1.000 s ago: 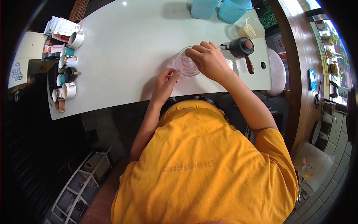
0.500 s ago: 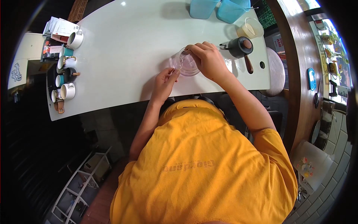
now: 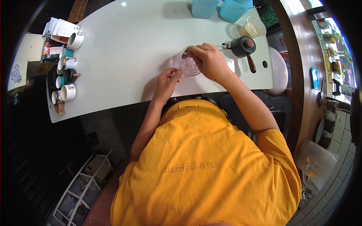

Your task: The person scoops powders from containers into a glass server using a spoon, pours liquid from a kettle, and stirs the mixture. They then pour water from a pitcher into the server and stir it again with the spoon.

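Observation:
A clear, pinkish round container (image 3: pixel 191 67) stands on the white table (image 3: pixel 124 56) near its front edge. My left hand (image 3: pixel 168 81) pinches the container's near left side between thumb and fingers. My right hand (image 3: pixel 206 60) is over the container's right side, fingers curled together and pointing down at its rim and opening. Whatever its fingertips may hold is too small or hidden to name. Right of that hand sits a dark lidded pot (image 3: pixel 242 47) with a wooden handle.
Several mugs (image 3: pixel 68 92) and cups line the left edge, with papers (image 3: pixel 65 28) behind them. Two blue containers (image 3: pixel 204 8) and a clear cup with pale contents (image 3: pixel 252 28) stand at the back right. A round stool (image 3: pixel 278 71) is beyond the right edge.
My right hand's fingers have shifted slightly around the container's rim. My left hand stays at the container's near left side. The view has moved very slightly.

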{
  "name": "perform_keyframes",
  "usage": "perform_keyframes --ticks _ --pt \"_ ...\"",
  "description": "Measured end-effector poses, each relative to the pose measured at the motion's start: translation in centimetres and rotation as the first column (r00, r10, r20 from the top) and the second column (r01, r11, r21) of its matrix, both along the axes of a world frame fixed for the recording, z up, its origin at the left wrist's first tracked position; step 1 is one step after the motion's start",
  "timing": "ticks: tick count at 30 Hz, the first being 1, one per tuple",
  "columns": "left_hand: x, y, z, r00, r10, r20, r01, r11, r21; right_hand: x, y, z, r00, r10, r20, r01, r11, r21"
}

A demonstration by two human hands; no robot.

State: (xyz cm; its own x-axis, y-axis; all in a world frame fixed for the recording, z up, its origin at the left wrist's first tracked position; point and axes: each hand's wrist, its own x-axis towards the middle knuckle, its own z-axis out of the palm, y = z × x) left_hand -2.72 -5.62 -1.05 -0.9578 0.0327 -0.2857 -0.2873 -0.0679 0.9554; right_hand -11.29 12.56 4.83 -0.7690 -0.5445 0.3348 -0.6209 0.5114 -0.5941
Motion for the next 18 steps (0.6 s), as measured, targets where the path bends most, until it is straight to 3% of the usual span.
perform_keyframes --ticks 2,6,9,11,15,17,18 --pt "0.0 0.0 0.1 1.0 0.001 -0.015 0.0 1.0 0.018 0.0 0.2 0.3 0.981 0.001 -0.193 0.024 0.991 0.129" --pt "-0.2 -0.2 0.0 1.0 -0.018 0.013 0.017 1.0 0.02 1.0 0.5 1.4 0.962 0.03 -0.271 0.03 0.976 0.215" --pt "-0.2 -0.1 0.3 1.0 -0.027 0.011 0.027 1.0 0.002 1.4 0.4 1.1 0.983 0.042 -0.181 -0.004 0.979 0.204" --pt "-0.3 -0.2 0.4 1.0 -0.03 0.004 0.03 1.0 0.009 1.2 0.1 0.2 1.0 -0.026 0.011 0.026 1.0 -0.016" --pt "-0.4 -0.5 0.2 0.999 -0.052 -0.001 0.052 0.999 0.005 1.6 0.0 0.4 0.988 -0.139 -0.065 0.138 0.99 -0.018" --pt "-0.5 -0.6 0.3 0.997 -0.078 0.012 0.078 0.997 0.008 2.2 0.3 1.0 0.95 -0.177 -0.258 0.175 0.984 -0.031" --pt "-0.5 -0.7 0.2 0.996 -0.083 0.013 0.083 0.997 0.008 2.8 0.6 1.7 0.949 -0.181 -0.258 0.179 0.983 -0.032"
